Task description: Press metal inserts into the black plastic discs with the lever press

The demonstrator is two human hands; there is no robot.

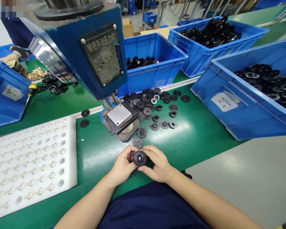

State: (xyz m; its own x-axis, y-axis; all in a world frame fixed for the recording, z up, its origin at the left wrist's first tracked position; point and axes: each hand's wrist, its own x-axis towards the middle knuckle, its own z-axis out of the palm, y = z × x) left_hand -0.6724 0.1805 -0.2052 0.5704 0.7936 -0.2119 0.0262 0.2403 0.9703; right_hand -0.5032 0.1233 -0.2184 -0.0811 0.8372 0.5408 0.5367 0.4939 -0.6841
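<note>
Right now, a small black wheel point(140, 158) sits between the two hands, held just over the green table point(92, 159) or on it; I cannot tell which. The left hand point(123, 166) pinches its left side with the thumb and fingers. The right hand point(158, 163) pinches it from the other side, fingers curled near the top and thumb down low. The round face of the wheel points up at the eyes, with a tiny bright spot in the middle.

Just past the fingers lies a flat black disc point(137, 142) with little holes. Farther out from the hands is a messy pile of black discs point(146, 103), with two silver rings point(153, 100) on it. A big blue press point(73, 47) stands ahead and to the left of the hands, and a shiny metal plate point(119, 114) lies on its foot. Well to the left of the left hand is a white foam block point(72, 152) with rows of small metal bits. Far ahead and to the right of the hands stand blue bins point(252, 108) full of black parts.
</note>
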